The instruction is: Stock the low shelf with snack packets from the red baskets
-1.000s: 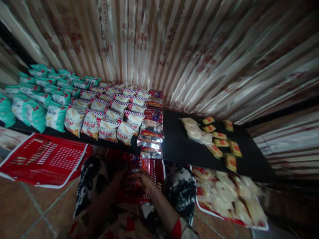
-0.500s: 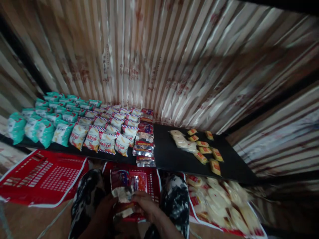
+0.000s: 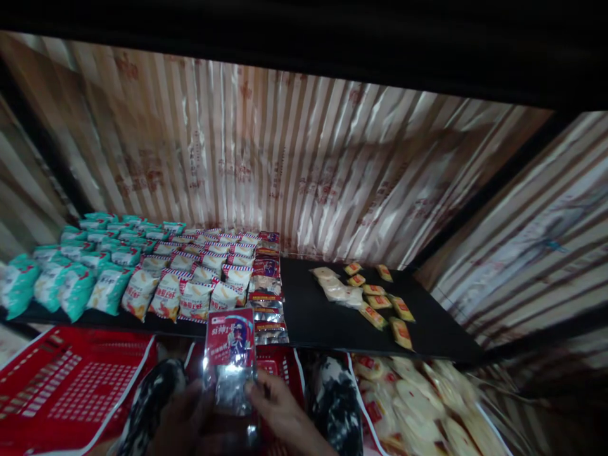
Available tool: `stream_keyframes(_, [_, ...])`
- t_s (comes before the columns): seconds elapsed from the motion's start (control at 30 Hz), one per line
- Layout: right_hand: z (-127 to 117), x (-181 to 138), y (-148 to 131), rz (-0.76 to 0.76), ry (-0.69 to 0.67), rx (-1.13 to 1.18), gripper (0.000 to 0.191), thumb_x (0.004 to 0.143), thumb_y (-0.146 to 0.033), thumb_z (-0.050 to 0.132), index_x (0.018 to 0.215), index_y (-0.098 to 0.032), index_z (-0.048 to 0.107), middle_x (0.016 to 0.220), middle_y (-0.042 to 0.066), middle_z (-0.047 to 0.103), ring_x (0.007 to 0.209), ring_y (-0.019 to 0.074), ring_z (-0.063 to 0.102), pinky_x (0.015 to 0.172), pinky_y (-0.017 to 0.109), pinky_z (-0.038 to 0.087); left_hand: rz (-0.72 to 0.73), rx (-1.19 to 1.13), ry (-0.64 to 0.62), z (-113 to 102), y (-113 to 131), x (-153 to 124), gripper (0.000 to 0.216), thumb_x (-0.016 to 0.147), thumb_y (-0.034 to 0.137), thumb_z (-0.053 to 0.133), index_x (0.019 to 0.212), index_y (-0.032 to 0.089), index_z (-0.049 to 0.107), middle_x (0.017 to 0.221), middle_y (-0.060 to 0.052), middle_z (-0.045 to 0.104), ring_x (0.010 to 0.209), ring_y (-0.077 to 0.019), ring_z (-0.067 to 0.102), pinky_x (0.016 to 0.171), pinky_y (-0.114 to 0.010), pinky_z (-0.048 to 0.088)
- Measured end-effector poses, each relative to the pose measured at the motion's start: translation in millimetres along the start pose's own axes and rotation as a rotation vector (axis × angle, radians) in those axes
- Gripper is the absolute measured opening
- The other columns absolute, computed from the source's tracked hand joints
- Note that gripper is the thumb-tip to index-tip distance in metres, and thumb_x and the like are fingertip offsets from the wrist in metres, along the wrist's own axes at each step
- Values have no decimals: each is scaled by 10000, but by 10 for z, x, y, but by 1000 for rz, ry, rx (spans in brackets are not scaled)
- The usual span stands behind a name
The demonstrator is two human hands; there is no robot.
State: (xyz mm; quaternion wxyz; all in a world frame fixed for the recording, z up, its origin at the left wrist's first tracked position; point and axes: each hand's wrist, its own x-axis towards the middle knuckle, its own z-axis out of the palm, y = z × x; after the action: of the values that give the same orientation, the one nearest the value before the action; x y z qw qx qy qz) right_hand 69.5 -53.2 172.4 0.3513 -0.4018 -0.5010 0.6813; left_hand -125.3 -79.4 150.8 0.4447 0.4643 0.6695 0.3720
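A red and silver snack packet is upright in front of me, its printed face turned to my view. My right hand pinches its lower right edge with the thumb on the front. At its lower left edge is my left hand, dark and a little blurred, with fingers closed on the packet's side. Just behind, a row of like red and silver packets lies overlapping on the black shelf. To their left stand rows of white shrimp-snack bags, then teal bags.
Small yellow packets and pale round packaged pieces lie on the shelf's right part. Below are a red basket at left and another filled with pale packets at right. A dark beam crosses overhead; striped sheeting hangs behind.
The snack packet has risen from low over the basket between my knees toward the shelf edge, both hands with it. My view has tilted up, bringing the dark overhead beam further into sight.
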Motion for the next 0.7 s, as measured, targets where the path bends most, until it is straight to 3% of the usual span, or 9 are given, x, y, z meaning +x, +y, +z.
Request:
stream_keyframes(0.07, [-93,33,-164,-55,72,31,422,698,-566,621,861,-177,642,705,-4,601,649,121,530,639,241,405,-14,-76,-81,117,240,137,462,578,604,616,826,216,658,833,-50,707,853,-253,640,770,-321,519])
stream_keyframes(0.13, [-230,89,-324,-90,143,97,410,680,-553,647,861,-186,626,701,-8,608,638,121,542,622,235,411,14,-286,-188,276,470,262,549,647,583,580,1023,183,598,904,-77,691,859,-230,641,769,-323,518])
stream_keyframes(0.27, [-592,256,-625,-105,308,150,407,619,-521,712,810,-180,598,643,-22,610,564,108,543,550,210,404,160,-430,-72,648,814,459,628,662,472,616,1202,184,471,1098,-116,604,814,-188,640,705,-307,535])
stream_keyframes(0.37, [-883,430,-803,-127,400,130,436,585,-519,729,810,-173,591,656,-6,634,569,126,569,551,228,429,316,-305,-14,874,997,571,514,755,357,521,1242,213,447,1293,-128,467,1038,-216,569,751,-311,536])
stream_keyframes(0.47, [-1148,668,-924,-145,492,102,458,543,-522,737,793,-172,581,680,22,656,620,176,610,577,273,466,497,-86,17,1041,1171,690,394,785,219,446,1170,215,526,1405,-91,349,1261,-231,385,941,-366,458])
stream_keyframes(0.57, [-1355,955,-1005,-138,535,46,409,567,-492,713,785,-171,585,692,41,664,619,187,619,557,281,475,627,120,57,1203,1306,861,429,775,127,413,1183,208,521,1389,-76,391,1308,-212,319,1074,-421,313])
stream_keyframes(0.7, [-1520,1333,-1098,-141,586,-103,250,660,-399,648,763,-176,602,704,39,668,582,153,596,476,234,436,761,226,81,1415,1383,1164,484,763,90,395,1239,159,457,1358,-103,434,1310,-215,313,1092,-460,281])
